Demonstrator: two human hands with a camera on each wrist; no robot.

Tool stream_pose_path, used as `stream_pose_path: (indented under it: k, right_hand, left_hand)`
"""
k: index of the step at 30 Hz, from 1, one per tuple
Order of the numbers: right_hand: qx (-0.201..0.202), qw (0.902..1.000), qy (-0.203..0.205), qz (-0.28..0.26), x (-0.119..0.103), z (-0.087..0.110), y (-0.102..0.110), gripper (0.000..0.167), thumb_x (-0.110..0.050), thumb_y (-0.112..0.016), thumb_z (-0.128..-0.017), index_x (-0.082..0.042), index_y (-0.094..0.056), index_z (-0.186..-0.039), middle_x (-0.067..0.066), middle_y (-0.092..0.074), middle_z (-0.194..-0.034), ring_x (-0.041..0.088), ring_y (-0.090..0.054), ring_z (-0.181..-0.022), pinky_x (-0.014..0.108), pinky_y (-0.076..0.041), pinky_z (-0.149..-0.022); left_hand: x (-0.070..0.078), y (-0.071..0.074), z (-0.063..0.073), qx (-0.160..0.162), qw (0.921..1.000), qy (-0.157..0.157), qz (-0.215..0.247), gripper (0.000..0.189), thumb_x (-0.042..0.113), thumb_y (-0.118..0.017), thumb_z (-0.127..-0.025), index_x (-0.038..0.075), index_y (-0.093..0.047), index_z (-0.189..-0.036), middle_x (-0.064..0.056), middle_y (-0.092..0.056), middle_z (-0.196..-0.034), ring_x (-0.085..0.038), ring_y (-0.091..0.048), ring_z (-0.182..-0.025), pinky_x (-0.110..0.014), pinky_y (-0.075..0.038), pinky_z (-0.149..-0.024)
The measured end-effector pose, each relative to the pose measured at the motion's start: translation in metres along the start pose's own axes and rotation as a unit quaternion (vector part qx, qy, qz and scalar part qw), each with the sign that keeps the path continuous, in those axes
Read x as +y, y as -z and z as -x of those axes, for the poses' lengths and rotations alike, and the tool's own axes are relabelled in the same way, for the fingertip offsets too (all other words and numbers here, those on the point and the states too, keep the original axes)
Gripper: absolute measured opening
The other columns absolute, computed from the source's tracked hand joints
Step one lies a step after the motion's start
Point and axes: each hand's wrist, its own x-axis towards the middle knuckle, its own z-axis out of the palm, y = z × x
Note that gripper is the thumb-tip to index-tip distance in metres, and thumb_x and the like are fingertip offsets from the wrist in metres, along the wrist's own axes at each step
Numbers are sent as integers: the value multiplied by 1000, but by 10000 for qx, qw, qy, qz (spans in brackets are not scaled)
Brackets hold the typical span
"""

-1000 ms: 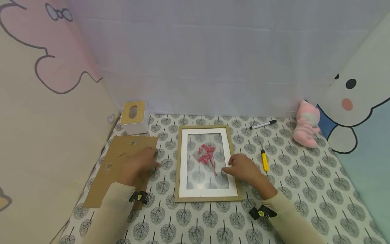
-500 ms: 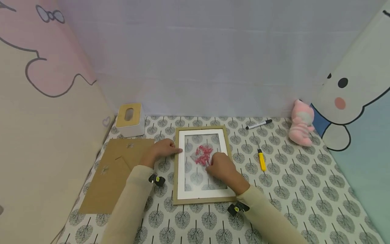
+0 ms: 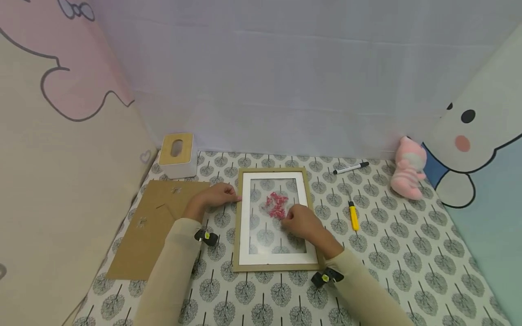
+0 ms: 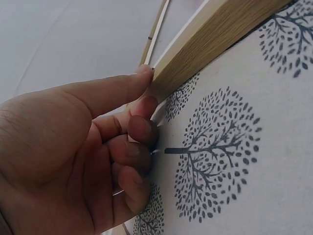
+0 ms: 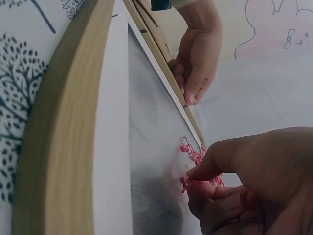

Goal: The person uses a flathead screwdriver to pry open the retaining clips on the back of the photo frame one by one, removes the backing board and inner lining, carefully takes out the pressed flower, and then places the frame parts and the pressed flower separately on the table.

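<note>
A light wooden picture frame (image 3: 277,267) with a white mat (image 3: 244,235) lies flat on the patterned cloth. Over its clear pane is a small spray of pink dried flowers (image 3: 277,203). My right hand (image 3: 302,222) pinches the spray's stem between thumb and fingertips, close over the pane; in the right wrist view the pink blossoms (image 5: 193,154) show beyond the thumb. At the frame's left side, my left hand (image 3: 216,194) holds the edge, thumb tip on top and curled fingers (image 4: 139,127) against the outer side.
Left of the frame lies a brown backing board (image 3: 134,244) with metal hangers. A tissue box (image 3: 177,156) stands behind it. To the right are a yellow-handled screwdriver (image 3: 353,217), a black-and-white marker (image 3: 351,168) and a pink plush toy (image 3: 408,167).
My left hand has come from the backing board to the frame's left edge. My right hand has moved inward from the right edge and pinched the flower stem. The spray has shifted slightly.
</note>
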Motion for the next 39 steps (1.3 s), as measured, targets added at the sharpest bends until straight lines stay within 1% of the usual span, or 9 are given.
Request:
stream_pose_path:
  k: [4, 10, 14, 17, 21, 24, 30, 33, 39]
  right_hand:
    - [12, 9999, -15, -172, 6, 5, 8, 27, -18, -72, -93, -13, -62, -68, 1, -60, -65, 14, -52, -56, 25, -40, -50]
    - [165, 9993, 15, -347, 16, 12, 27, 20, -17, -68, -95, -10, -65, -77, 4, -64, -71, 16, -54, -60, 27, -41, -53]
    - [278, 9987, 7, -438, 23, 14, 41, 19, -19, -66, -97, -8, -65, -82, 5, -64, -72, 17, -53, -61, 29, -41, -54]
    - [291, 9981, -12, -548, 29, 14, 49, 18, -19, -63, -99, -7, -67, -86, 6, -64, -75, 17, -53, -62, 29, -43, -55]
    - [321, 9974, 6, -644, 38, 14, 60, 22, -21, -61, -103, -4, -69, -93, 9, -68, -79, 18, -55, -61, 31, -42, -54]
    - [453, 9965, -9, -705, 46, 16, 70, 23, -21, -60, -105, -2, -70, -97, 11, -69, -80, 19, -54, -59, 32, -42, -53]
    - [669, 9955, -86, -668, 57, 8, 90, 24, -20, -55, -102, 0, -69, -104, 10, -66, -80, 18, -51, -60, 33, -44, -54]
    - [796, 9949, -208, -578, 64, 4, 98, 25, -22, -55, -102, -1, -69, -102, 8, -66, -79, 18, -51, -61, 33, -44, -55]
    - [1030, 9927, -487, -403, 70, -9, 109, 26, -24, -56, -103, -1, -68, -98, 9, -67, -80, 20, -54, -64, 32, -44, -57]
  left_hand:
    - [1, 0, -1, -70, 10000, 19, -12, 32, 35, -68, -103, 8, -62, -86, 0, -56, -75, -12, -48, -64, -26, -40, -58]
    - [2, 0, 0, -21, 10000, -40, -69, 29, 33, -68, -104, 8, -62, -88, 0, -56, -77, -12, -49, -66, -26, -42, -61]
    - [2, 1, 1, 57, 9998, -38, -202, 30, 34, -68, -104, 9, -62, -89, 0, -56, -78, -12, -48, -67, -27, -42, -62]
    - [0, 1, 2, 78, 9997, -12, -244, 31, 35, -68, -104, 8, -62, -90, 0, -56, -79, -13, -47, -67, -28, -41, -62]
    - [-2, 0, 2, 40, 9998, 21, -183, 32, 35, -68, -103, 8, -62, -89, 1, -55, -78, -12, -48, -67, -27, -41, -61]
    - [-1, -2, -1, 21, 9999, 9, -123, 32, 35, -68, -103, 9, -61, -88, 1, -56, -78, -13, -49, -66, -28, -42, -62]
    - [-1, -2, 0, 30, 9999, -2, -146, 30, 35, -68, -103, 10, -62, -89, 0, -59, -79, -13, -51, -66, -27, -43, -61]
    - [-1, -3, 2, 33, 9998, -55, -161, 30, 34, -67, -104, 8, -62, -90, -1, -60, -80, -14, -52, -67, -28, -43, -62]
    - [1, -3, 3, 88, 9999, -35, -120, 29, 34, -68, -104, 8, -63, -90, -1, -59, -80, -14, -52, -68, -27, -43, -62]
